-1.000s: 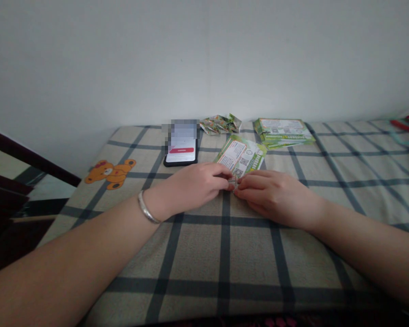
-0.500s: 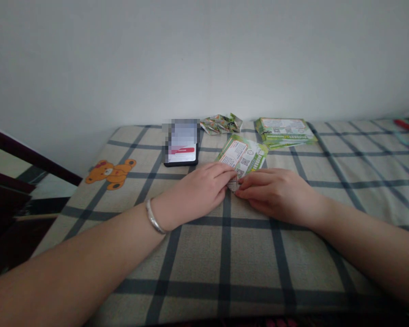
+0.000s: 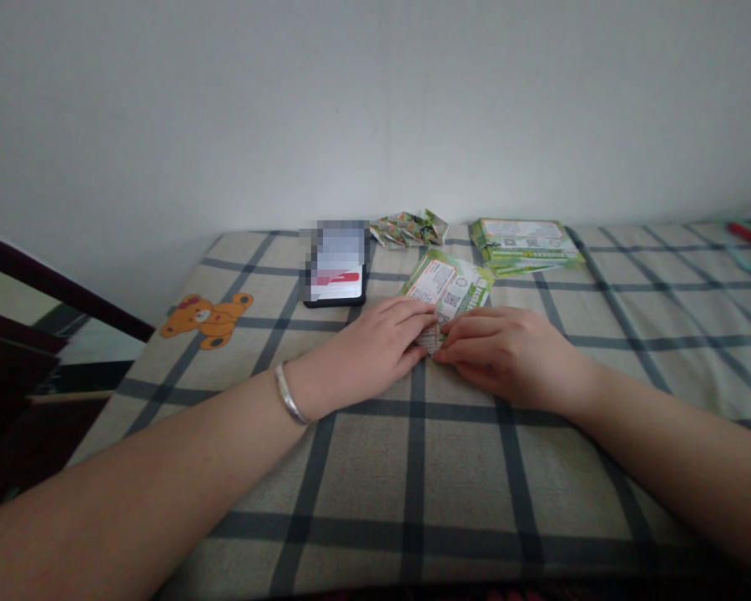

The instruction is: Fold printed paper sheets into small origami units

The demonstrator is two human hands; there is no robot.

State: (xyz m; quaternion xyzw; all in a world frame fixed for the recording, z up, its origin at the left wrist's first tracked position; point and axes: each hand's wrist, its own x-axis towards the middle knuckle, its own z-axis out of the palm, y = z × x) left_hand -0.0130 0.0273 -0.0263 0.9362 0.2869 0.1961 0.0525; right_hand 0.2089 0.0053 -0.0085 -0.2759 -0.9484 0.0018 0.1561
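Observation:
A green and white printed paper sheet (image 3: pixel 447 288) lies on the checked tablecloth (image 3: pixel 363 476), turned at an angle. Its near corner is folded over and shows a pale, patterned underside. My left hand (image 3: pixel 381 346), with a silver bangle at the wrist, presses on the sheet's left edge with its fingers together. From the other side, my right hand (image 3: pixel 506 355) pinches the near corner between thumb and fingers. The fingertips of both hands nearly meet over the fold and cover part of it.
A phone (image 3: pixel 338 288) with a lit screen lies at the back left. Beside it are crumpled or folded green papers (image 3: pixel 410 229). A stack of similar sheets (image 3: pixel 526 242) is at the back right, near the wall (image 3: pixel 375 108). A bear picture (image 3: pixel 208 320) marks the cloth's left side.
Both hands stay on the same corner of the sheet, with only slight finger movement. The whole view has shifted a little.

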